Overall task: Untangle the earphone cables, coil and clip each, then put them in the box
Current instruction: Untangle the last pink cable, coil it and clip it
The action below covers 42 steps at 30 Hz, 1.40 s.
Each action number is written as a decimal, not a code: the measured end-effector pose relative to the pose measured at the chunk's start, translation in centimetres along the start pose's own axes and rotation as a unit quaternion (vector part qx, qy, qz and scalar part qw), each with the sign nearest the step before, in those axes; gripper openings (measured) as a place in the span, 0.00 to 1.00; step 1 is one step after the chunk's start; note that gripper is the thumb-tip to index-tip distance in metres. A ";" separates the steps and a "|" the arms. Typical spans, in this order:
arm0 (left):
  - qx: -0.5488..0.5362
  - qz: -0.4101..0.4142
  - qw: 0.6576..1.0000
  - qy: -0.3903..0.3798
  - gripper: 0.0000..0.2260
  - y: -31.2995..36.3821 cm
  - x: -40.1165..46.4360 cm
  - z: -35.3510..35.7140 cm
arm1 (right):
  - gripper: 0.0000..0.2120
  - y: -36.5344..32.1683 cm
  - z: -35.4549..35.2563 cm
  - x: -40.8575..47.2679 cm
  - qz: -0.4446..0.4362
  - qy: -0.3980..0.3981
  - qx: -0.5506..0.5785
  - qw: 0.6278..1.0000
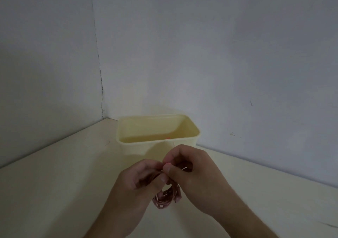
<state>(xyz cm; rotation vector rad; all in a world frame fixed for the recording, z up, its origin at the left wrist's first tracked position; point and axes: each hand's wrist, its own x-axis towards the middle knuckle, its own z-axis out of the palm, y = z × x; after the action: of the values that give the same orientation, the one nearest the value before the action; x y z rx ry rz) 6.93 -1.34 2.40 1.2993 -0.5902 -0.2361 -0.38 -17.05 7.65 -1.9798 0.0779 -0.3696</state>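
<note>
A pink earphone cable (164, 199) hangs as a coiled bundle between my two hands, just above the table and in front of the box. My left hand (140, 181) grips the top of the coil with curled fingers. My right hand (192, 172) pinches a small pink clip (167, 163) against the coil's top between thumb and forefinger. A thin loop of cable shows by my right thumb. The pale yellow box (193, 128) stands open behind my hands, near the corner. A small pink thing (168, 138) peeks over its front rim inside.
The cream table (54, 183) runs into a corner of two grey walls (219, 54), with the box close to the back wall. Table surface lies bare to the left and right of my hands.
</note>
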 end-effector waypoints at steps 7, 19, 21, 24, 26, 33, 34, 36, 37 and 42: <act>0.046 -0.004 0.999 -0.001 0.09 -0.2 -0.2 0.1 | 0.11 -0.1 0.3 -0.2 0.008 0.019 0.008 1.000; 0.036 -0.008 0.999 -0.014 0.05 -0.2 0.0 0.0 | 0.13 0.1 0.5 -0.2 -0.020 0.057 -0.049 0.997; 0.033 -0.003 0.999 -0.009 0.05 -0.1 0.1 0.0 | 0.13 0.0 0.4 -0.3 -0.028 0.052 -0.054 0.997; 0.035 0.007 0.999 0.000 0.04 0.0 0.1 -0.2 | 0.12 -0.2 0.2 -0.2 -0.029 0.028 -0.050 0.998; 0.034 0.018 0.999 0.006 0.03 0.1 0.1 -0.2 | 0.09 -0.2 -0.2 -0.1 -0.027 -0.001 -0.066 0.997; 0.037 0.053 0.997 0.038 0.04 0.7 0.0 0.3 | 0.07 -0.1 -0.4 0.0 -0.021 -0.039 -0.135 0.990; 0.044 0.052 0.997 0.049 0.03 0.6 0.1 0.3 | 0.07 0.0 -0.5 0.1 -0.016 -0.031 -0.138 0.990; 0.054 0.053 0.993 0.086 0.10 0.4 0.3 0.0 | 0.06 -0.1 -0.9 0.2 -0.004 -0.026 -0.139 0.990; 0.091 0.061 0.987 0.113 0.15 0.3 0.4 -0.4 | 0.06 -0.2 -1.3 0.2 0.001 -0.025 -0.138 0.990; 0.367 0.030 0.910 0.191 0.26 0.5 1.1 -1.9 | 0.07 -0.5 -2.6 0.2 0.006 -0.010 -0.138 0.990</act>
<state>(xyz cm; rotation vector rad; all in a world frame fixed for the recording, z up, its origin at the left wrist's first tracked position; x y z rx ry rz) 8.80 -0.15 2.90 1.9882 -0.3832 0.3288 -0.99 -19.16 9.16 -2.2544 0.1343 -0.3456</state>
